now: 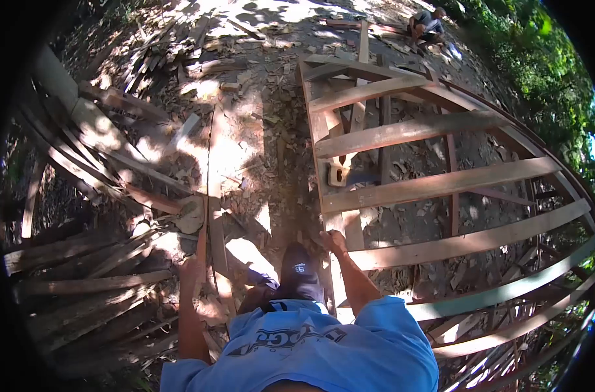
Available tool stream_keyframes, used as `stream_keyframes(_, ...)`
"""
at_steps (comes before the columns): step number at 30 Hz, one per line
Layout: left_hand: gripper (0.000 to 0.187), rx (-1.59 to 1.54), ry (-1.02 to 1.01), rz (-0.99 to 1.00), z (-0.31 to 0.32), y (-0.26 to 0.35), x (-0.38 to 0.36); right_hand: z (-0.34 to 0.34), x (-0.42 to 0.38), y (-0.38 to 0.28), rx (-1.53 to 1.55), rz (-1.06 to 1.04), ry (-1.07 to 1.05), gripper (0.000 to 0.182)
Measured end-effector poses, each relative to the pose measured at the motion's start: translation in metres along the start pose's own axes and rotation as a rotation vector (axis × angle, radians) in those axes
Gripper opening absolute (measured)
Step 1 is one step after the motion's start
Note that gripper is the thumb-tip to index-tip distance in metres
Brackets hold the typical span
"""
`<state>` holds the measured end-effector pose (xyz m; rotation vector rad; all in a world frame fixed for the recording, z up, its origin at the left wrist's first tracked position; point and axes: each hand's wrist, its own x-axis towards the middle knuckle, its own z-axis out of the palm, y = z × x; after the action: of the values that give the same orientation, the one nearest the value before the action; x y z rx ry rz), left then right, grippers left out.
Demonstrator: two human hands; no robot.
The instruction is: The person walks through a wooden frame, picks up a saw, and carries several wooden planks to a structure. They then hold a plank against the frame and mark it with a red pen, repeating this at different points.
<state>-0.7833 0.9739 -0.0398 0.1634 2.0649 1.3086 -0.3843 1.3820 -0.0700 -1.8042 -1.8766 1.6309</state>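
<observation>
Low at the left, my left hand (191,266) is closed around the lower end of a narrow reddish-brown strip (202,238) that points away from me; its fingers are partly in shadow. My right hand (335,242) grips the near part of the long straight beam (315,124) that forms the left side of a large wooden frame. Several curved slats (415,134) run rightward from this beam. A small yellowish block-like object (338,172) with dark openings lies beside the beam, inside the frame.
Stacked boards (95,284) and curved planks fill the left side. A long thin board (214,189) lies left of the leaf-strewn path. At the top right, a person (427,27) crouches near more timber (369,26). Green foliage (539,59) borders the right.
</observation>
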Motion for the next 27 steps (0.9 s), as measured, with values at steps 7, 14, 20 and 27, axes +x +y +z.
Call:
stream_keyframes(7, 0.031, -0.325, 0.023, -0.657, -0.008, -0.034, 0.008, 0.014, 0.207, 0.002, -0.500, 0.052, 0.257, 0.037)
stream_keyframes(14, 0.040, 0.296, -0.165, -0.917, 0.127, 0.045, -0.058, -0.026, 0.331, -0.057, -0.347, 0.225, 0.311, 0.060)
stream_keyframes(20, 0.034, 0.251, 0.006, -0.509, 0.175, 0.139, 0.058, -0.031, 0.375, -0.055, -0.478, 0.409, 0.203, 0.058)
stream_keyframes(27, 0.035, 0.395, -0.012, -0.188, 0.223, 0.219, 0.100, -0.059, 0.377, -0.047, -0.306, 0.268, 0.291, 0.046)
